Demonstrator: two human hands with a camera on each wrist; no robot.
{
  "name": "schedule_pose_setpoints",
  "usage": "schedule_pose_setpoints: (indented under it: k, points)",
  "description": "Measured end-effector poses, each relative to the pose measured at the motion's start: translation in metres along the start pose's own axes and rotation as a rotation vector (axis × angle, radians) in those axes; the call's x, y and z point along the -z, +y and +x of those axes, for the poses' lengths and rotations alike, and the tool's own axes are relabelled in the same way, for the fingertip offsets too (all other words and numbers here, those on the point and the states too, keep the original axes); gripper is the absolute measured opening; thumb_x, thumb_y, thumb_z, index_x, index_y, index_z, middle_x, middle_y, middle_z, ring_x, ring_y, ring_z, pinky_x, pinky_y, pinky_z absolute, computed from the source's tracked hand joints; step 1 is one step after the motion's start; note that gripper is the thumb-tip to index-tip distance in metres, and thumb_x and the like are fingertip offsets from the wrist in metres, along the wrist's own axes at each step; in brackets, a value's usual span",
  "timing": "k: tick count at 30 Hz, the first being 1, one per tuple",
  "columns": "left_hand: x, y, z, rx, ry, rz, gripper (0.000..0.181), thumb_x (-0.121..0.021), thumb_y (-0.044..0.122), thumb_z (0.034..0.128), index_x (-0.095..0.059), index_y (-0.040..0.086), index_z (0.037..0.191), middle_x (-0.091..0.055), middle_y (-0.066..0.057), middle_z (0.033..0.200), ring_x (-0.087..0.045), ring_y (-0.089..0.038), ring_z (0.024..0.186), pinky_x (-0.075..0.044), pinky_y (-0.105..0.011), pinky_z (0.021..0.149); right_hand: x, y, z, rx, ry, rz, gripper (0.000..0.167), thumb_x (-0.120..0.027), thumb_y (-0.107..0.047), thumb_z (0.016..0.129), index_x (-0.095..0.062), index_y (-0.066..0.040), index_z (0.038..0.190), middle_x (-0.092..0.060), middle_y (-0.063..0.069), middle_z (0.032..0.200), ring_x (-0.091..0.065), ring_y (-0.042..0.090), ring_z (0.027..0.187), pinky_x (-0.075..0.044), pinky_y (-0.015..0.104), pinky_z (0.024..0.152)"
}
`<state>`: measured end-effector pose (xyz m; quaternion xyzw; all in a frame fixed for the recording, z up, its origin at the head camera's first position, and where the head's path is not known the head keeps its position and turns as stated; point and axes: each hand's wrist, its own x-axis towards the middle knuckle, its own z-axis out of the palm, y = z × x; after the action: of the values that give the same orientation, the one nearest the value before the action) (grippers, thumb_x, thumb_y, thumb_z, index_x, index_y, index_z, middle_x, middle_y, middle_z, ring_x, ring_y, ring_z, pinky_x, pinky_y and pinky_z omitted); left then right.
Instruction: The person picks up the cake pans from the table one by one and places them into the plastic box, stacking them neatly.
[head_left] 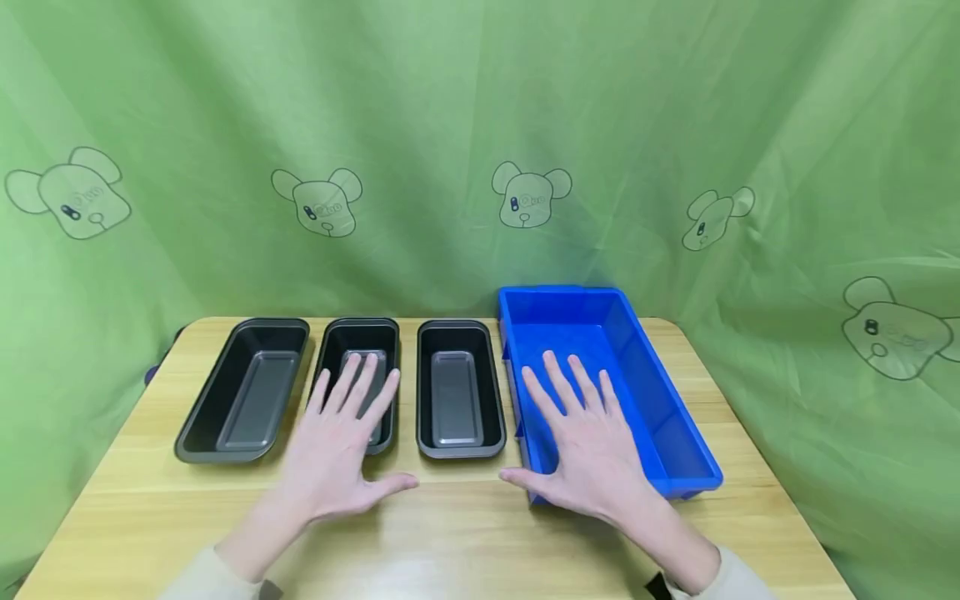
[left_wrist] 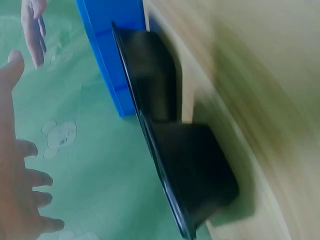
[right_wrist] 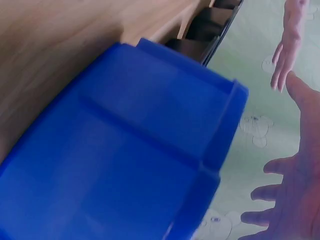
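Observation:
Both hands are held above the table with fingers spread, backs toward the head camera. My left hand (head_left: 337, 454) hovers over the near part of the middle black loaf pan (head_left: 360, 329) and hides some of it. Over the near left part of a blue plastic bin (head_left: 660, 400) is my right hand (head_left: 588, 454). Neither hand holds anything; the wrist views show a gap between each hand and the containers. Another black loaf pan (head_left: 251, 408) stands on the left, and a third loaf pan (head_left: 457, 400) sits between the hands. The visible insides of the pans and bin hold nothing.
The containers stand in a row along the back of a light wooden table (head_left: 450, 542). A green curtain (head_left: 420, 100) with mouse-head drawings hangs close behind and at both sides. The blue bin's walls rise higher than the pans.

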<state>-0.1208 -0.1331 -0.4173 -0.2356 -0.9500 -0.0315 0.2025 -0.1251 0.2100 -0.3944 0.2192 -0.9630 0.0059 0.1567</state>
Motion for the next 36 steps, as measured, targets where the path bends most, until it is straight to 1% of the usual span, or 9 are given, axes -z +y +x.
schedule_pose_setpoints:
  k: [3, 8, 12, 15, 20, 24, 29, 32, 36]
  points:
    - [0.006, -0.011, -0.004, 0.023, 0.008, -0.029, 0.122, -0.041, 0.099, 0.0803, -0.02, 0.019, 0.17, -0.019, -0.017, 0.177, -0.018, -0.04, 0.165, -0.022, -0.064, 0.134, 0.004, 0.01, -0.004, -0.026, 0.003, 0.031, 0.124, -0.064, -0.093, 0.073, -0.018, -0.029, 0.17, -0.017, 0.009, 0.179, -0.019, 0.043, 0.163, -0.022, 0.071, 0.131]
    - [0.015, -0.028, -0.012, 0.073, 0.014, -0.091, 0.122, -0.061, 0.088, 0.0791, -0.016, 0.021, 0.171, -0.019, -0.018, 0.176, -0.021, -0.041, 0.164, -0.025, -0.064, 0.132, 0.01, 0.026, -0.008, -0.092, -0.02, 0.084, 0.123, -0.068, -0.088, 0.075, -0.015, -0.031, 0.17, -0.018, 0.01, 0.179, -0.022, 0.044, 0.163, -0.026, 0.068, 0.131]
    - [0.022, -0.042, -0.018, 0.123, 0.012, -0.128, 0.121, -0.069, 0.081, 0.0794, -0.014, 0.023, 0.171, -0.022, -0.017, 0.176, -0.024, -0.041, 0.163, -0.028, -0.063, 0.131, 0.015, 0.038, -0.012, -0.15, -0.04, 0.118, 0.12, -0.069, -0.085, 0.078, -0.015, -0.031, 0.17, -0.022, 0.011, 0.178, -0.029, 0.046, 0.159, -0.037, 0.073, 0.122]
    - [0.028, -0.052, -0.022, 0.165, 0.007, -0.151, 0.118, -0.071, 0.078, 0.0806, -0.016, 0.024, 0.171, -0.027, -0.018, 0.174, -0.028, -0.043, 0.161, -0.033, -0.063, 0.128, 0.022, 0.047, -0.014, -0.202, -0.063, 0.169, 0.116, -0.07, -0.081, 0.081, -0.015, -0.031, 0.17, -0.025, 0.011, 0.177, -0.033, 0.048, 0.157, -0.041, 0.079, 0.113]
    - [0.037, -0.069, -0.029, 0.234, 0.01, -0.192, 0.111, -0.076, 0.071, 0.0821, -0.025, 0.024, 0.169, -0.039, -0.019, 0.169, -0.038, -0.045, 0.155, -0.042, -0.068, 0.12, 0.032, 0.067, -0.017, -0.273, -0.1, 0.308, 0.107, -0.074, -0.069, 0.087, -0.019, -0.029, 0.17, -0.028, 0.014, 0.175, -0.035, 0.051, 0.154, -0.037, 0.086, 0.109]
    - [0.042, -0.084, -0.034, 0.285, -0.001, -0.273, 0.103, -0.078, 0.062, 0.0858, -0.029, 0.023, 0.168, -0.041, -0.02, 0.167, -0.041, -0.047, 0.151, -0.044, -0.076, 0.112, 0.035, 0.084, -0.019, -0.318, -0.12, 0.419, 0.098, -0.075, -0.06, 0.092, -0.027, -0.022, 0.168, -0.035, 0.021, 0.171, -0.038, 0.055, 0.15, -0.038, 0.084, 0.11]
    - [0.046, -0.105, -0.04, 0.352, -0.038, -0.409, 0.096, -0.078, 0.051, 0.091, -0.03, 0.017, 0.167, -0.04, -0.025, 0.166, -0.041, -0.055, 0.148, -0.039, -0.079, 0.112, 0.039, 0.104, -0.021, -0.385, -0.161, 0.55, 0.088, -0.071, -0.052, 0.098, -0.031, -0.015, 0.167, -0.039, 0.028, 0.166, -0.045, 0.058, 0.143, -0.045, 0.077, 0.11]
    - [0.048, -0.118, -0.043, 0.402, -0.072, -0.452, 0.093, -0.076, 0.049, 0.0938, -0.029, 0.015, 0.167, -0.04, -0.031, 0.164, -0.041, -0.059, 0.145, -0.038, -0.078, 0.112, 0.042, 0.116, -0.022, -0.401, -0.185, 0.59, 0.082, -0.069, -0.049, 0.101, -0.034, -0.012, 0.165, -0.045, 0.027, 0.163, -0.051, 0.057, 0.139, -0.052, 0.073, 0.106]
    - [0.05, -0.135, -0.049, 0.447, -0.089, -0.461, 0.089, -0.073, 0.048, 0.0964, -0.033, 0.009, 0.165, -0.044, -0.035, 0.159, -0.043, -0.059, 0.142, -0.04, -0.077, 0.109, 0.045, 0.134, -0.024, -0.436, -0.232, 0.631, 0.077, -0.065, -0.048, 0.103, -0.036, -0.011, 0.164, -0.049, 0.028, 0.159, -0.055, 0.056, 0.135, -0.06, 0.064, 0.098]
